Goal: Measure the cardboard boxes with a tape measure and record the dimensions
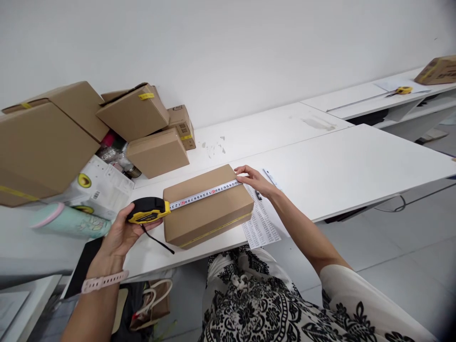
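Observation:
A closed brown cardboard box [210, 223] lies on the white table [342, 166] in front of me, with yellow tape along its near side. My left hand [117, 232] grips a black and yellow tape measure [147, 211] at the box's left end, and its black wrist cord hangs down. From its case the white blade [203, 195] runs lengthwise across the box top. At the right edge, my right hand [257, 183] holds the blade's end between thumb and fingers; the hook itself is hidden. Printed sheets [261, 228] lie partly under my right forearm.
Several cardboard boxes [156, 152] are piled at the left against the wall. A mint green tumbler [71, 221] lies beside an avocado-printed package [103, 180]. Far right, another tape measure [403, 90] rests near a box [438, 70]. A paper bag [156, 304] stands below the table.

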The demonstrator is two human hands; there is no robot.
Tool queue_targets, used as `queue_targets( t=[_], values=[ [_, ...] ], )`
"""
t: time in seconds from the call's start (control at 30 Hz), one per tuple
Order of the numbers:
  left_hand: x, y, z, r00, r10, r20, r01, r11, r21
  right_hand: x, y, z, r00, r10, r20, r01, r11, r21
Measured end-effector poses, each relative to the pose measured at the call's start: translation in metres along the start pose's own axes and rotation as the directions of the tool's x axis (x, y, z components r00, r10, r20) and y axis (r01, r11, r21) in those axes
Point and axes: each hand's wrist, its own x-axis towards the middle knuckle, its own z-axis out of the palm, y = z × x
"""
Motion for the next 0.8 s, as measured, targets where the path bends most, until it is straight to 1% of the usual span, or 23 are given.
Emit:
queue_targets(
  t=[0.1, 0.17, 0.23, 0.4, 0.5, 0.6, 0.7, 0.8],
  values=[
    [0.001, 0.0, -0.002, 1.0, -0.004, -0.005, 0.004, 1.0, -0.001, 0.003, -0.001, 0.001, 0.995, -0.058, 0.082, 0.056, 0.998, 0.027],
    [0.001, 0.0, -0.003, 1.0, 0.0, -0.006, 0.0, 1.0, 0.002, 0.004, -0.001, 0.001, 0.986, -0.067, 0.154, 0.065, 0.998, 0.019],
    [0.0, 0.0, -0.003, 1.0, 0.003, -0.007, -0.003, 1.0, 0.0, 0.006, -0.002, 0.0, 0.98, -0.063, 0.188, 0.068, 0.998, -0.017],
    [-0.005, -0.002, -0.001, 1.0, -0.008, -0.002, 0.008, 1.0, -0.02, 0.008, -0.002, 0.0, 0.984, -0.08, 0.16, 0.096, 0.99, -0.099],
    [-0.005, -0.003, -0.004, 1.0, -0.001, 0.005, 0.001, 1.0, -0.003, 0.009, 0.001, -0.001, 0.984, -0.093, 0.149, 0.113, 0.985, -0.127],
    [-0.003, 0.0, -0.012, 1.0, 0.006, 0.011, -0.007, 1.0, 0.028, 0.011, 0.003, -0.003, 0.98, -0.093, 0.175, 0.123, 0.979, -0.165],
    [-0.002, 0.005, -0.024, 1.0, 0.021, -0.006, -0.021, 0.999, 0.027, 0.01, 0.003, -0.004, 0.976, -0.083, 0.2, 0.12, 0.977, -0.179],
    [-0.005, 0.004, -0.034, 0.999, -0.003, -0.032, 0.003, 1.0, 0.019, 0.009, 0.001, -0.003, 0.978, -0.072, 0.197, 0.108, 0.978, -0.18]
  ],
)
